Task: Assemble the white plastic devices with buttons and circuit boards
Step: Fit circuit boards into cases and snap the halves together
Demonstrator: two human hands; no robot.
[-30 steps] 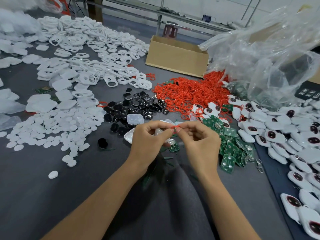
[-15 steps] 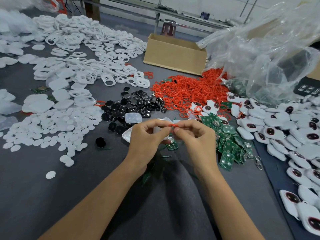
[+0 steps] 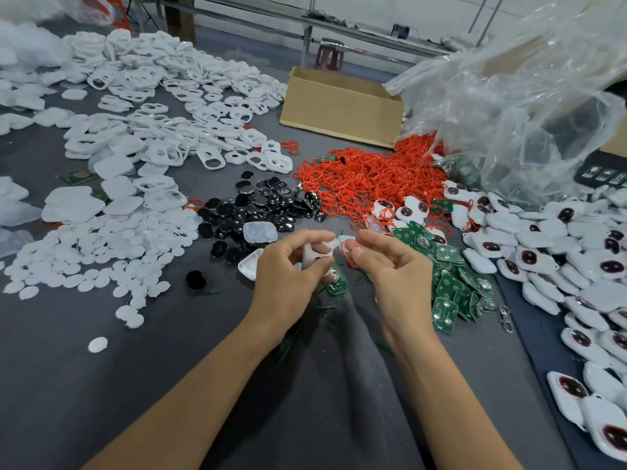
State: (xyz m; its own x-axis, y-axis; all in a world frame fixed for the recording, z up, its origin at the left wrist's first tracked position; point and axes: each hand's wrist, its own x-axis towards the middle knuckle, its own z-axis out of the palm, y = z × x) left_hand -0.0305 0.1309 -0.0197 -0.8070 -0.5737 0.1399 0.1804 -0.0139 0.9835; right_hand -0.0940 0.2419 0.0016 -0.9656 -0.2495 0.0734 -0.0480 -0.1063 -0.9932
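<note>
My left hand [image 3: 288,276] grips a white plastic shell [image 3: 317,254] just above the grey table. Beside it, my right hand [image 3: 397,269] pinches a thin red ring [image 3: 349,254] against the shell's right end. A green circuit board [image 3: 337,284] lies on the table under my left hand's fingers. Behind the hands lie piles of black buttons [image 3: 258,206], red rings [image 3: 369,181] and green circuit boards [image 3: 451,276]. Assembled white devices [image 3: 570,252] with dark buttons fill the right side.
White frames [image 3: 176,96] and flat white discs [image 3: 101,245] cover the left and back of the table [image 3: 101,368]. A cardboard box [image 3: 339,106] stands at the back, with a big clear plastic bag [image 3: 509,96] to its right. A white tray-like shell [image 3: 249,264] lies left of my left hand.
My hands have drawn a little apart. The white shell now shows in my left hand and the red ring hangs from my right fingers.
</note>
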